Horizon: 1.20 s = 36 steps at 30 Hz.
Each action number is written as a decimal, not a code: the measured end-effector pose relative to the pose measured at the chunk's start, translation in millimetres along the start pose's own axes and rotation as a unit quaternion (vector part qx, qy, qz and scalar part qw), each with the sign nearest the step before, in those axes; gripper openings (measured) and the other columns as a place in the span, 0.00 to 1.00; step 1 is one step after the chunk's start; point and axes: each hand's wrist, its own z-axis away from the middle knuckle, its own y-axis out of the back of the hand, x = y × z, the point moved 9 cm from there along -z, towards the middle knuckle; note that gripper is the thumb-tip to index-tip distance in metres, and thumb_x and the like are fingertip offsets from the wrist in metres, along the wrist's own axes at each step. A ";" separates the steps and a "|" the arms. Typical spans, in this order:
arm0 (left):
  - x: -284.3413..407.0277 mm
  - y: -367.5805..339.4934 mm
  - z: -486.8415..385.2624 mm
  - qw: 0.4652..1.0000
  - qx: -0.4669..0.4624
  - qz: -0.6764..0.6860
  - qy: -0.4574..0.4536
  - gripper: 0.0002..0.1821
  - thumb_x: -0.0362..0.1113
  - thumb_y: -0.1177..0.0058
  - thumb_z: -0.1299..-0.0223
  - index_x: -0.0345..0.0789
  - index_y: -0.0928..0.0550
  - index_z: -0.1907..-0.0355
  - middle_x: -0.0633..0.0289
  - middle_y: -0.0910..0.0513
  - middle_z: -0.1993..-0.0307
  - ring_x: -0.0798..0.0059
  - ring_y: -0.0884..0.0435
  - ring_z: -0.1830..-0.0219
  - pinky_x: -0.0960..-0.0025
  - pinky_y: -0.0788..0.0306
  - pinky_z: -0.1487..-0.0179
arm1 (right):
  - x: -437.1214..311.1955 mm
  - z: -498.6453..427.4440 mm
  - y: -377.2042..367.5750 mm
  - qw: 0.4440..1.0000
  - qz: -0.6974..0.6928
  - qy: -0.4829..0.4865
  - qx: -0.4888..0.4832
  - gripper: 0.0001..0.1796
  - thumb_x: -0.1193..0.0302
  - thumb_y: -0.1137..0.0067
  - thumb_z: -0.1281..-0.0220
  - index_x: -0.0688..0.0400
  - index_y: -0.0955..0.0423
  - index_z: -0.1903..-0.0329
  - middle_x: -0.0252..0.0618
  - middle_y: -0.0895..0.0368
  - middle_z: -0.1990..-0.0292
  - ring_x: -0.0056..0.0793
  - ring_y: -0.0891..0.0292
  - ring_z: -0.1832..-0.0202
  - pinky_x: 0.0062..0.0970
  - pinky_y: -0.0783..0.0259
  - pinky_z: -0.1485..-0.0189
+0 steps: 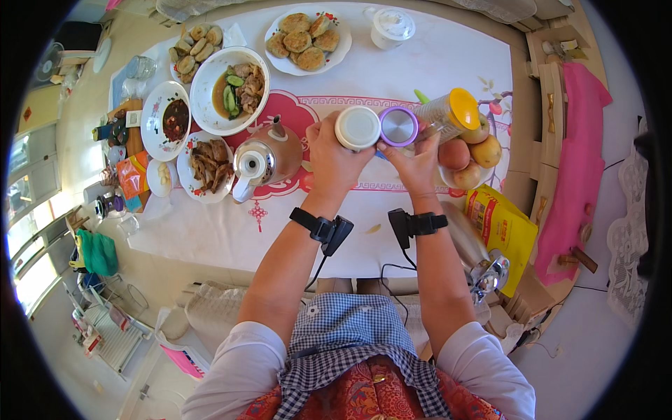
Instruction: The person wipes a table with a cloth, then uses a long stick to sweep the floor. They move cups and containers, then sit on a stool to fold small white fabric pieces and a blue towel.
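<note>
My left hand (334, 165) is wrapped around a container with a round white lid (358, 128), seen from above. Close beside it stands a second container with a purple-rimmed metal lid (399, 126), and the fingers of my right hand (418, 167) are around that one. The two lids almost touch; their bodies are mostly hidden below. Just right of my right hand, a clear ribbed jar with a yellow lid (464, 108) leans over the fruit. A brown pot-bellied thermos jug (282, 157) with a silver top is to the left of my left hand.
Left of the jug are a bowl of meat and cucumber (208, 113), a sauce bowl (152, 128) and a plate of browned meat (189, 181). Fried cakes on a plate (344, 52) and a lidded white cup (382, 38) lie farther back. Apples (467, 176), a steel flask (462, 231) and a yellow bag (506, 236) sit right.
</note>
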 end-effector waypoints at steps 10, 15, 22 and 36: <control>34.1 88.7 72.8 0.999 -0.040 -0.026 -0.025 0.35 0.37 0.25 0.71 0.39 0.23 0.52 0.61 0.19 0.57 0.54 0.26 0.52 0.57 0.28 0.50 | -59.5 86.3 -15.8 0.996 -0.027 -0.030 -0.080 0.42 0.73 0.21 0.61 0.56 0.42 0.45 0.39 0.31 0.48 0.30 0.31 0.43 0.33 0.36 0.38; 65.5 164.2 141.2 0.998 -0.029 -0.027 0.043 0.33 0.39 0.25 0.70 0.39 0.21 0.53 0.60 0.18 0.59 0.54 0.25 0.53 0.57 0.27 0.50 | -114.3 149.2 -31.9 0.985 -0.031 -0.017 -0.171 0.43 0.70 0.22 0.60 0.57 0.42 0.43 0.39 0.32 0.49 0.30 0.32 0.44 0.33 0.35 0.39; 106.8 274.9 234.8 0.993 0.048 -0.001 0.107 0.32 0.43 0.27 0.65 0.37 0.20 0.52 0.59 0.17 0.58 0.55 0.25 0.54 0.57 0.28 0.50 | -188.1 233.6 -69.4 0.947 -0.097 -0.060 -0.300 0.39 0.71 0.27 0.55 0.61 0.42 0.42 0.40 0.31 0.48 0.28 0.31 0.44 0.29 0.34 0.39; 83.9 535.5 401.4 0.916 0.325 0.124 0.197 0.28 0.38 0.27 0.63 0.34 0.20 0.54 0.55 0.18 0.56 0.59 0.24 0.51 0.59 0.29 0.46 | -324.1 424.6 -279.1 0.818 -0.125 0.023 -0.561 0.38 0.70 0.26 0.54 0.60 0.42 0.44 0.40 0.31 0.50 0.26 0.31 0.46 0.28 0.32 0.42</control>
